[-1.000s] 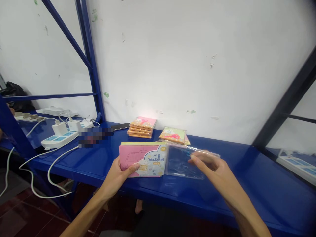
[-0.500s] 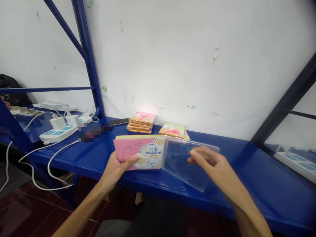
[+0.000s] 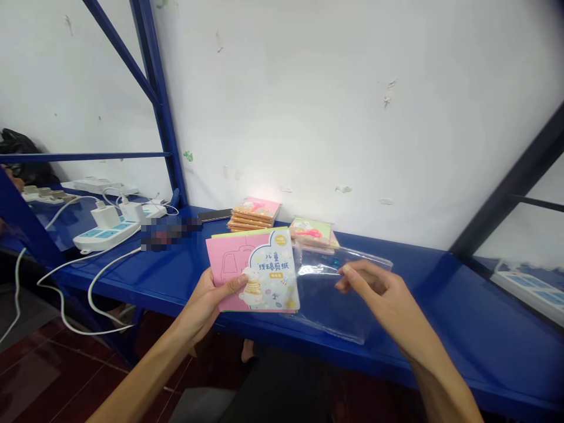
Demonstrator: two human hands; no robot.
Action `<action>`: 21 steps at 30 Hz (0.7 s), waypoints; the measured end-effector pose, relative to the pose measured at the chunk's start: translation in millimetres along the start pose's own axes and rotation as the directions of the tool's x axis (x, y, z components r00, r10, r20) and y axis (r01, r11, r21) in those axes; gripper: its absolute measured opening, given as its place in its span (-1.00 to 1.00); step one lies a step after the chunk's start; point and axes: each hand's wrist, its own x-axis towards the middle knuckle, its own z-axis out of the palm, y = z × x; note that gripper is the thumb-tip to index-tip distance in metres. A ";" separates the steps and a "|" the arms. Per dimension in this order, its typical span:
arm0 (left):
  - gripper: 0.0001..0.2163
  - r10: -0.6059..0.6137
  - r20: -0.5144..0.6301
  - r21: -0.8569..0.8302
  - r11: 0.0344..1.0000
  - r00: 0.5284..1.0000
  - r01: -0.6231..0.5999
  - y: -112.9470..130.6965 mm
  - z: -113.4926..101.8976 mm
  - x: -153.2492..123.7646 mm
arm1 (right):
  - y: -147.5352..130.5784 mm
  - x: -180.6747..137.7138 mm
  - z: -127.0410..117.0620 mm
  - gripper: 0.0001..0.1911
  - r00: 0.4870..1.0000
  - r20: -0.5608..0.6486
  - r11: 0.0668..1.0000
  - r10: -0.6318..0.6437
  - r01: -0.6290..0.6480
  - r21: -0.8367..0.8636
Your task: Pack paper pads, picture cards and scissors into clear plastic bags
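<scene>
Your bare left arm comes up from 7 o'clock, and your left hand (image 3: 205, 302) is closed, with the thumb lying flat on top and pointing to 3 o'clock, pinching the pink booklet (image 3: 259, 270). Your right arm comes up from 5 o'clock toward 11 o'clock, and your right hand (image 3: 381, 291) is palm down, with thumb and fingers pressed together on the clear bag (image 3: 328, 308). Your hands are near each other but not touching.
</scene>
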 end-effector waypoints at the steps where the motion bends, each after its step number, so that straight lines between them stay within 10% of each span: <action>1: -0.34 -0.024 0.001 -0.014 1.000 1.000 0.024 0.7 1.3 -0.6 | 0.7 0.4 1.6 -0.61 1.000 -0.015 1.000 -0.013 0.014 0.020; 21: -0.31 0.035 -0.189 0.129 0.992 0.981 -0.011 3.9 9.7 -3.2 | 5.0 3.8 13.4 -0.47 0.996 -0.089 0.984 -0.020 0.036 0.175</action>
